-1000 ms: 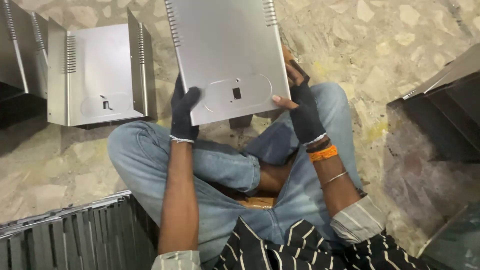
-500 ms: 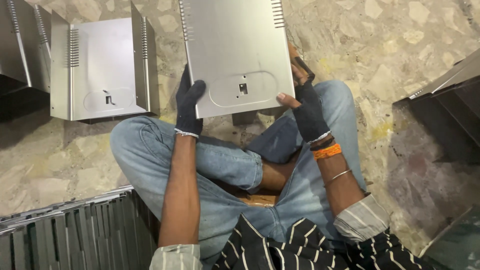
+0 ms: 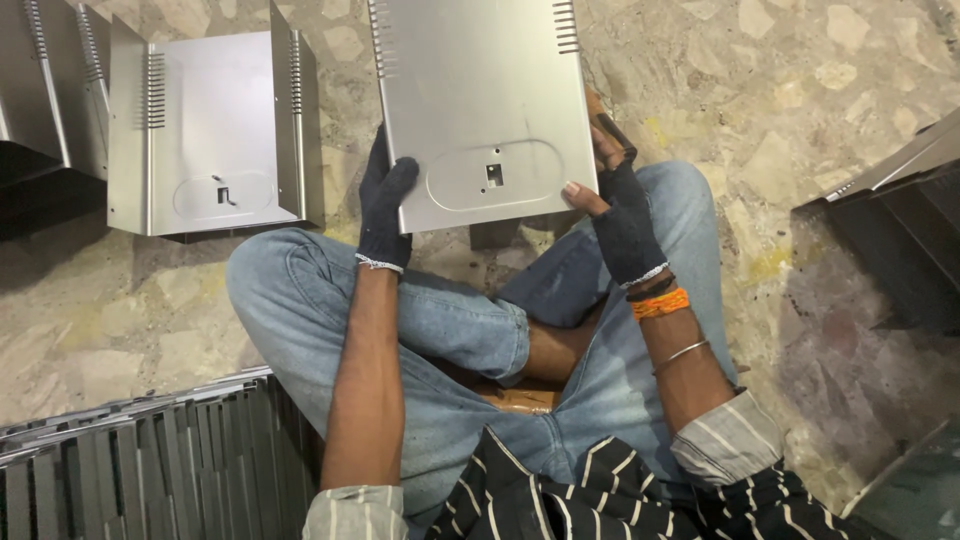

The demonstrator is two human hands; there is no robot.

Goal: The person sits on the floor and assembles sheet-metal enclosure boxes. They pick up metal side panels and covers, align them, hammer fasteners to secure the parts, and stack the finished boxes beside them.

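I sit cross-legged on a stone floor and hold a flat grey sheet-metal panel (image 3: 485,100) out in front of my knees. The panel has vent slots along both side edges, a pressed oval outline and a small square hole near its lower edge. My left hand (image 3: 385,200), in a dark glove, grips its lower left corner. My right hand (image 3: 615,205), in a dark fingerless glove, grips its lower right corner, thumb on the face. The panel's top runs out of view.
A bent U-shaped metal cover (image 3: 205,135) of the same kind lies on the floor at upper left, with more behind it. A stack of metal panels on edge (image 3: 130,470) stands at lower left. Dark metal parts (image 3: 890,240) lie at right.
The panel and both hands have drifted slightly right and up in view. The grip on both lower corners is unchanged.
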